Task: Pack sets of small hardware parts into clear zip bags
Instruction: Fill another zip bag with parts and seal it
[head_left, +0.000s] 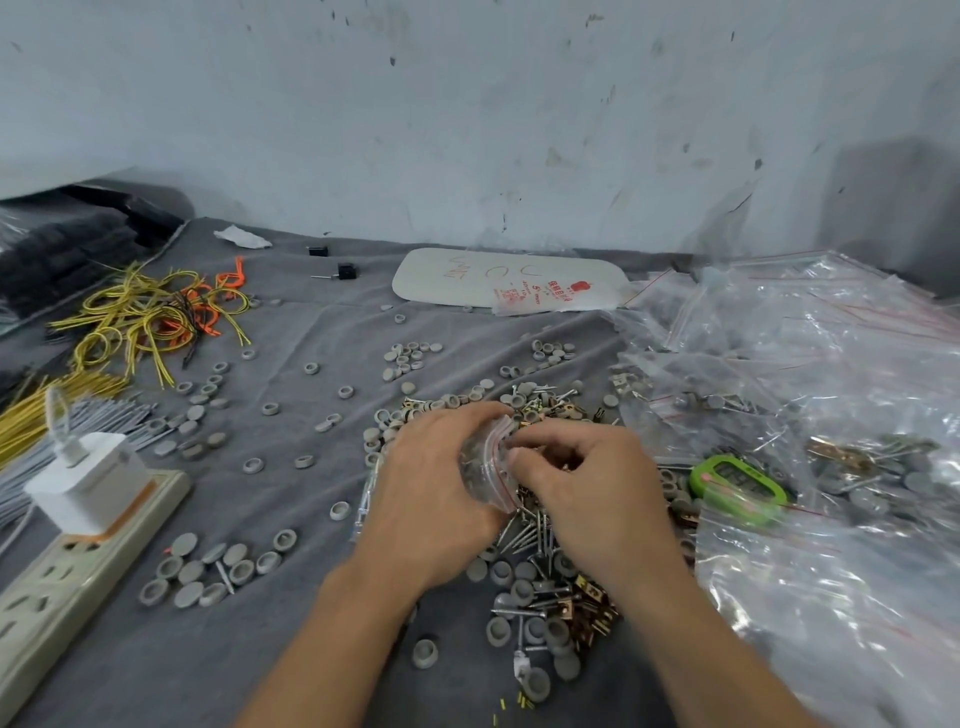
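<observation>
Grey cloth-covered counter (291, 291) carries loose heaps of hardware. Over the middle heap both hands hold a small clear zip bag (485, 467) with a red strip at its mouth. The left hand (431, 488) curls round the bag from the left side, and the right hand (587, 483) pinches at the red strip with fingers bent. Just below them lie silver screws (524, 535), grey round caps (208, 569) and brass clips (597, 608). A green timer (737, 486) sits to the right among a pile of clear bags (805, 338). A power strip (67, 571) and yellow wires (150, 312) lie on the left.
</observation>
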